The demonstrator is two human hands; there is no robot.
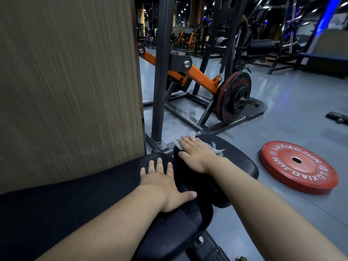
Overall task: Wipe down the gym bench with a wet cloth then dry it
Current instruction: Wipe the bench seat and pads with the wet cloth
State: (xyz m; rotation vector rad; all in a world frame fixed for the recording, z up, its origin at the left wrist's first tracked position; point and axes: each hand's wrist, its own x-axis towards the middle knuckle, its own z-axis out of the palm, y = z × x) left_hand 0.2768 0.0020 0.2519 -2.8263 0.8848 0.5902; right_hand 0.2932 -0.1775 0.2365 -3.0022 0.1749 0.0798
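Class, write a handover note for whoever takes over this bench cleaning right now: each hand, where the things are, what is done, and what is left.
Left hand: flat, fingers straight, resting on the long pad near its end.
Right hand: flat, pressing the cloth onto the seat pad.
Done: wiping is under way on the seat pad; how much is already clean cannot be told.
Left: finish the wet wipe, then dry both pads.
Note: a red weight plate lies on the floor beside the seat pad.
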